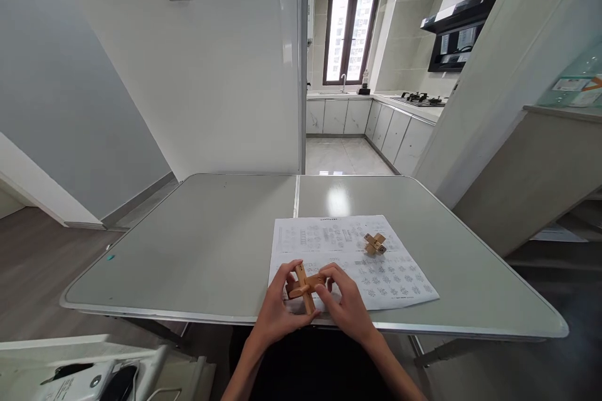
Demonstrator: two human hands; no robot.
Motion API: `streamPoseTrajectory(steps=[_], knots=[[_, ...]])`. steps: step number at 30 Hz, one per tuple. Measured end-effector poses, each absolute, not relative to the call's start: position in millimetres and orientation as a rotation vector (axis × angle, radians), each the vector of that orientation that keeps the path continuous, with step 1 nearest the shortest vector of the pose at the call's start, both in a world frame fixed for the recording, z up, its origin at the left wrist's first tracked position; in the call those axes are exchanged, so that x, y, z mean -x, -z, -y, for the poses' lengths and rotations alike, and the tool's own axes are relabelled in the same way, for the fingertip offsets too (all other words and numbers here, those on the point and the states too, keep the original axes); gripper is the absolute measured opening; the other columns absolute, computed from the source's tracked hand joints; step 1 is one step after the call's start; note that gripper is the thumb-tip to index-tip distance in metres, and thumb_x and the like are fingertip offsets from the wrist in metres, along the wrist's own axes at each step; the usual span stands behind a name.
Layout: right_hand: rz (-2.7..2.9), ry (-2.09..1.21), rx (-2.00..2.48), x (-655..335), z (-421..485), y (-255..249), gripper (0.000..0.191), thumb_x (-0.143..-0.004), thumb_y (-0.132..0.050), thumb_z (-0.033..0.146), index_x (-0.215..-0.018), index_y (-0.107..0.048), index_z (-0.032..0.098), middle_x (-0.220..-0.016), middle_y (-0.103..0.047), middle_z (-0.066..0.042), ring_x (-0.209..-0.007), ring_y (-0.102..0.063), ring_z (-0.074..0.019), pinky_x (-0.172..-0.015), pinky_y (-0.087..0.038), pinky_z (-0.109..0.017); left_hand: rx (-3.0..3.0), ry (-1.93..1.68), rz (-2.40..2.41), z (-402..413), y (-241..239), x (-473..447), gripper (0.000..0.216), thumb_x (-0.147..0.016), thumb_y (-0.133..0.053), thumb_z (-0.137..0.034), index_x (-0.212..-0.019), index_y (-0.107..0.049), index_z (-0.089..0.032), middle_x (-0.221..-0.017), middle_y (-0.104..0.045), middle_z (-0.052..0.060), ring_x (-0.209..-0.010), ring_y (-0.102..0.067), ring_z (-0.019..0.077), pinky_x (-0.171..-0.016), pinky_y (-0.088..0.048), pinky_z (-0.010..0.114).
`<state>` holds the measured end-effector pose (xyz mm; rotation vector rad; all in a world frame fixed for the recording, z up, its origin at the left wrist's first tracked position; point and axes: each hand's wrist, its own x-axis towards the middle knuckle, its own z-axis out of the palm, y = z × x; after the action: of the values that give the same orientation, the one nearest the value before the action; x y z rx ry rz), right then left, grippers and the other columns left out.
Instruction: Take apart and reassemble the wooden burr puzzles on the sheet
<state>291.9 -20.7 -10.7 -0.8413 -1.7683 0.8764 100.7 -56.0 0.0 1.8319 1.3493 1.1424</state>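
Between my hands, just above the table's near edge, is a wooden burr puzzle (305, 288) made of crossing bars. My left hand (279, 308) grips one bar by its two ends, thumb below and fingers above. With thumb and fingers, my right hand (345, 302) pinches the end of the bar that points right. A second, smaller wooden burr puzzle (375, 244) rests on the printed sheet (329, 244), to the right beyond my hands. Rows of small diagrams cover that sheet, and my hands hide part of its lower left.
The pale folding table (211, 244) has a seam down its middle and a metal rim. A small teal bit (110, 257) lies near its left edge. At lower left stands a white container (89, 351) with boxed items. Behind the table are a wall and a kitchen.
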Motion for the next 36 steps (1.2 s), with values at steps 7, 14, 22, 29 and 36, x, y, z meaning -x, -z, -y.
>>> streamPoseTrajectory(steps=[7,14,22,29,36], knots=[[1.693,-1.351,0.904,-291,14,11,0.041,-0.103,-0.048,0.054,-0.076,-0.051,0.022,-0.065,-0.056,0.003,-0.058,-0.05,-0.0139,-0.058,-0.042,-0.027,-1.899,-1.137,-1.326,55,-4,-102,0.089,-0.067,-0.092,-0.031,-0.144,-0.046,-0.035,-0.119,-0.053,0.003,-0.099,-0.056,0.0207,-0.09,-0.055,0.038],[1.406,-1.756,0.801,-289,17,8,0.045,-0.094,-0.058,0.065,-0.082,-0.058,0.021,-0.071,-0.062,0.001,-0.058,-0.059,-0.0147,-0.051,-0.046,-0.025,-1.896,-1.179,-1.211,53,-9,-100,0.087,-0.067,-0.091,-0.029,-0.143,-0.048,-0.033,-0.136,-0.056,0.006,-0.124,-0.058,0.0286,-0.11,-0.048,0.046],[1.421,-1.702,0.749,-289,20,3,0.044,-0.097,-0.057,0.063,-0.081,-0.057,0.022,-0.07,-0.061,0.002,-0.062,-0.057,-0.0151,-0.058,-0.047,-0.028,-1.901,-1.208,-1.231,55,-8,-100,0.09,-0.064,-0.092,-0.027,-0.143,-0.049,-0.033,-0.138,-0.058,0.006,-0.112,-0.062,0.0255,-0.103,-0.052,0.043],[1.647,-1.483,0.856,-290,19,4,0.044,-0.101,-0.051,0.059,-0.075,-0.049,0.022,-0.07,-0.052,0.004,-0.064,-0.048,-0.014,-0.06,-0.041,-0.027,-1.914,-1.159,-1.252,56,-12,-100,0.091,-0.063,-0.094,-0.029,-0.143,-0.051,-0.033,-0.138,-0.061,0.004,-0.113,-0.063,0.0247,-0.104,-0.052,0.041],[1.694,-1.413,0.9,-291,22,-2,0.045,-0.102,-0.045,0.059,-0.075,-0.047,0.024,-0.067,-0.052,0.003,-0.061,-0.048,-0.015,-0.057,-0.04,-0.027,-1.792,-1.132,-1.273,56,-8,-99,0.099,-0.062,-0.096,-0.036,-0.149,-0.048,-0.036,-0.141,-0.061,0.004,-0.119,-0.063,0.0278,-0.103,-0.056,0.044]])
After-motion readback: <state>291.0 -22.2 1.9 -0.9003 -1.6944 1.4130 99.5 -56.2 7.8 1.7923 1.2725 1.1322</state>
